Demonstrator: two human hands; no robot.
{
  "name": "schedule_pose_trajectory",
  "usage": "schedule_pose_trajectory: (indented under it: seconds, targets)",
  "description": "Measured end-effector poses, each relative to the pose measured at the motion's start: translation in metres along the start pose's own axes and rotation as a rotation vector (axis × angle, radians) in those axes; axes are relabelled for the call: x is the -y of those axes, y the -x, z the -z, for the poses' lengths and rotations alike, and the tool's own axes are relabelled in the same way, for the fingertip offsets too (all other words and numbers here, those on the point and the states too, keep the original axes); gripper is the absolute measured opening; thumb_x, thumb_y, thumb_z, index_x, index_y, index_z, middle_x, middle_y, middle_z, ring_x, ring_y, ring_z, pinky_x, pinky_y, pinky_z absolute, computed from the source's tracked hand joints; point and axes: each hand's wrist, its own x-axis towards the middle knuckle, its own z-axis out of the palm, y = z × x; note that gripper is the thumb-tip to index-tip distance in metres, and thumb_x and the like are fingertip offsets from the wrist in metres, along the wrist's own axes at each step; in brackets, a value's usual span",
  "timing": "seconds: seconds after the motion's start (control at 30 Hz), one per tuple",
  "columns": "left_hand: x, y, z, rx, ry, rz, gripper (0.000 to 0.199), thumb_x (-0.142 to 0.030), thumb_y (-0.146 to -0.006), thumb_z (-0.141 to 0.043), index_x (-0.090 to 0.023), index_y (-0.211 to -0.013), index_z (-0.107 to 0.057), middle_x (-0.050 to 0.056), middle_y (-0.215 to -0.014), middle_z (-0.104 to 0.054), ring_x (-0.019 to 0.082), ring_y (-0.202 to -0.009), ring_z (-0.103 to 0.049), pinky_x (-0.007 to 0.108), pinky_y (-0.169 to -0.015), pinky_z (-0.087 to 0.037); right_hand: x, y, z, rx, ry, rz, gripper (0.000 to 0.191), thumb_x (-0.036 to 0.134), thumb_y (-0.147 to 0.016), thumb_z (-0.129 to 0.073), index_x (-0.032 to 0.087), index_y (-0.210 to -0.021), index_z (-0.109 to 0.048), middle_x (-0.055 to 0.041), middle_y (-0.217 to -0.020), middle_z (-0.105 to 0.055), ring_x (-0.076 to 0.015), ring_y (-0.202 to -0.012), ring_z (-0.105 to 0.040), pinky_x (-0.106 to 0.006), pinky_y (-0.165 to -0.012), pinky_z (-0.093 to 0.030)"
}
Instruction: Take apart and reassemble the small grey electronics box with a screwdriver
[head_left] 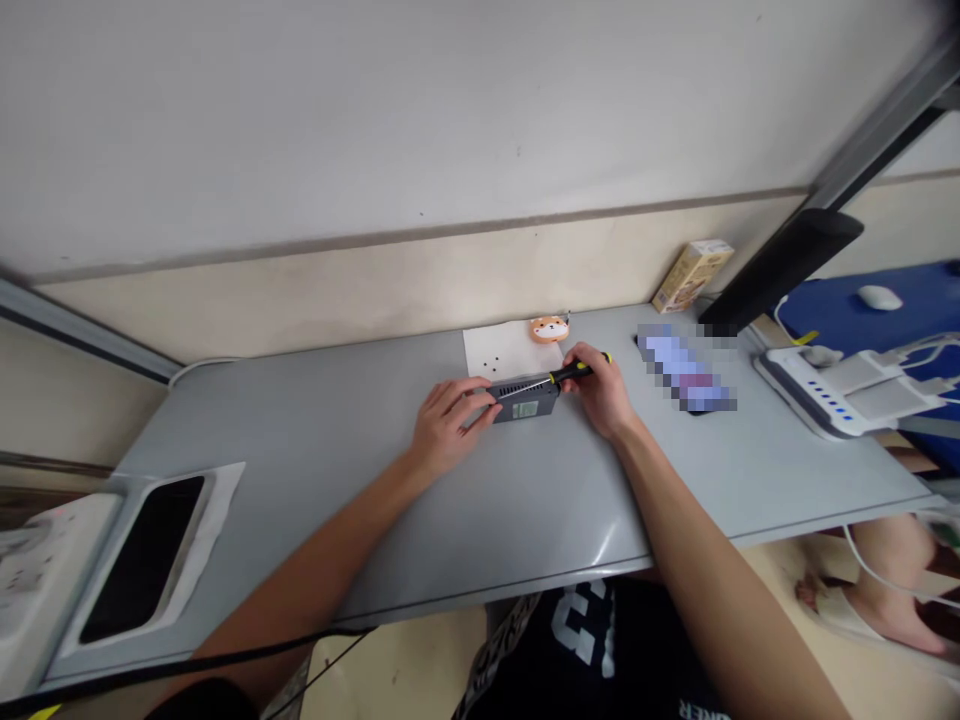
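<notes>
A dark grey box-shaped device (529,404) with vent slots and a pale label stands on the grey desk. My left hand (452,420) grips its left end, with the fingers closed over the corner. In my right hand (598,392) is a black and yellow screwdriver (574,371). Its long metal shaft lies across the slotted top of the device and its tip reaches close to my left fingertips. Behind the device lies a white sheet of paper (491,345) with several small dark screws (491,363) on it. An orange animal-face case (550,329) rests at the sheet's far right.
A phone (682,370) with a blurred screen lies to the right, near a white power strip (817,395) with plugs. A carton (691,275) and a black cylinder (784,265) stand behind. At left lies a dark-screened device (146,555). Another person's leg (896,570) shows at lower right.
</notes>
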Motion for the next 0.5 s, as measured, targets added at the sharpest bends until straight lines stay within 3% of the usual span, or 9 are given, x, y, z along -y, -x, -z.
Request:
schedule_pose_trajectory:
  seconds: [0.23,0.33,0.5]
  targets:
    - [0.0057,0.0027,-0.0062,0.090,-0.006,-0.012,0.009,-0.029,-0.100,-0.062,-0.025,-0.108,-0.063,0.006,-0.115,-0.074,0.020,-0.102,-0.071,0.038,-0.092,-0.055,-0.0018,-0.0015,-0.0014,-0.120,0.174,0.040,0.039,0.061,-0.090,-0.060,0.023,-0.083,-0.064,0.0006,-0.063,-0.064,-0.0135,-0.056,-0.049,-0.027,-0.056,-0.036]
    - [0.0073,0.0032,-0.0084,0.074,-0.015,-0.045,0.010,-0.028,-0.100,-0.062,-0.024,-0.109,-0.062,0.006,-0.111,-0.074,0.020,-0.100,-0.072,0.038,-0.089,-0.055,-0.0036,0.0000,-0.0031,-0.097,0.302,0.048,0.040,0.063,-0.089,-0.061,0.023,-0.090,-0.065,0.0001,-0.072,-0.070,-0.0129,-0.058,-0.050,-0.027,-0.058,-0.038]
    - [0.0065,0.0041,-0.0092,0.070,0.001,0.019,0.011,-0.029,-0.099,-0.061,-0.025,-0.108,-0.065,0.007,-0.112,-0.074,0.022,-0.104,-0.072,0.040,-0.093,-0.057,-0.0068,0.0012,-0.0048,-0.022,0.377,0.094,0.041,0.062,-0.090,-0.061,0.022,-0.092,-0.068,-0.0009,-0.080,-0.073,-0.0137,-0.065,-0.057,-0.026,-0.063,-0.040]
